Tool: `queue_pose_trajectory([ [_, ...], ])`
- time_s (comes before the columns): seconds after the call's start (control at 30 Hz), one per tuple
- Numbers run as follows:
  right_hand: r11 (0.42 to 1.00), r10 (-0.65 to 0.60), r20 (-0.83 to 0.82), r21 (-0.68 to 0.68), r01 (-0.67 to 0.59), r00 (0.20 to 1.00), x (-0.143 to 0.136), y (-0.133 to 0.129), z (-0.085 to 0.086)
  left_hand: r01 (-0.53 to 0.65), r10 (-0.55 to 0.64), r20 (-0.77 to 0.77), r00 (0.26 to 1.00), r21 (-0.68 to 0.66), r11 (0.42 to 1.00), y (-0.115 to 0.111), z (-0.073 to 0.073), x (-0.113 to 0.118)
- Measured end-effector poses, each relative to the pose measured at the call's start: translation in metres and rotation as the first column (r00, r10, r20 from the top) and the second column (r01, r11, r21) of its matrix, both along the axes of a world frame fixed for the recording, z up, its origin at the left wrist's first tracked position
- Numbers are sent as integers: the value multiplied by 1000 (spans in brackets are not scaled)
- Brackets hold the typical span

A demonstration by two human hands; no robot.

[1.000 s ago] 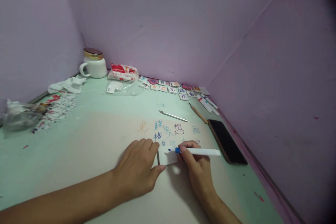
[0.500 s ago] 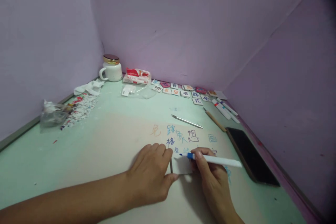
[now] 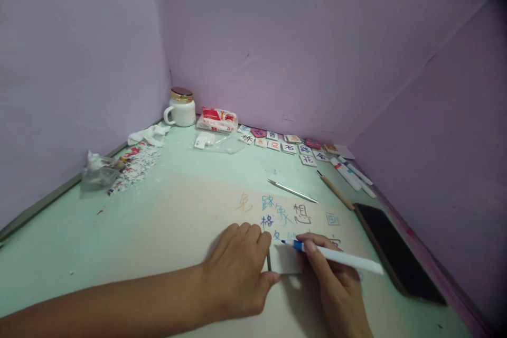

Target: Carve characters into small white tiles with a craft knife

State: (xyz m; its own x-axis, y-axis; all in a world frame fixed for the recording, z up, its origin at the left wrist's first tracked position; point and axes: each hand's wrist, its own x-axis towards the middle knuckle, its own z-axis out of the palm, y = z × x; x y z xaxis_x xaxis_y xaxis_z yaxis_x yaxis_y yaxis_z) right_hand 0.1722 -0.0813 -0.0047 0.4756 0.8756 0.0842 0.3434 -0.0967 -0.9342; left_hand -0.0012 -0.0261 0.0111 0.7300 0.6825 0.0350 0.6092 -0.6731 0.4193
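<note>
A small white square block (image 3: 285,260) lies on a pale sheet (image 3: 170,222) marked with colored characters. My left hand (image 3: 240,269) grips the block's left edge, thumb at its lower corner and fingers curled at its upper corner. In my right hand (image 3: 336,280) is a white marker (image 3: 348,259) with a blue tip, pinched between thumb and fingers. The marker's tip is over the upper part of the block; whether it touches cannot be made out. No mark shows on the block.
A phone (image 3: 398,253) lies at the right, near a wooden-handled tool (image 3: 336,190) and a metal tool (image 3: 293,190). Lettered tiles (image 3: 289,148), markers (image 3: 348,173), a red-white packet (image 3: 217,119) and a lidded mug (image 3: 182,111) stand farther back. Shavings (image 3: 137,166) and a plastic bag (image 3: 99,171) are left.
The whole view has shifted, so everything appears farther right and slightly lower. Both hands keep nearly the same hold on the block and marker.
</note>
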Motion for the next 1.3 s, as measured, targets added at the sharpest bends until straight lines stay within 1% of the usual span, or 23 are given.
queue_pose_trajectory([
  [0.1,998,-52,-74,30,54,996,-7,-4,4,0,0,-7,1000,-12,1000,0,3,0],
  [0.17,996,-68,-91,56,74,994,-11,-6,7,-3,3,-16,1000,-22,1000,0,5,0],
  [0.3,996,-79,-107,40,84,991,-11,-8,8,-9,8,-18,1000,-38,999,-1,7,0],
  [0.47,998,-54,-47,28,55,997,-10,-6,5,-23,23,4,1000,-30,999,-1,4,-1],
  [0.63,987,-125,-20,103,126,992,-19,-7,6,-25,25,2,1000,-16,1000,-1,2,0],
  [0.8,988,-100,-19,114,101,995,-19,-6,6,-34,34,11,999,-8,999,-1,-1,0],
  [0.93,985,-117,-37,122,121,992,-18,-5,6,-33,34,12,999,-12,999,-2,-2,-1],
  [1.07,988,-75,-13,136,76,997,-16,-3,4,-45,45,36,998,2,999,-1,-5,-1],
  [1.17,984,-109,-39,140,113,993,-16,-2,5,-34,33,41,999,25,999,0,-7,0],
  [1.3,987,-57,18,151,53,998,-17,-3,7,-23,22,24,999,52,998,1,-5,0],
])
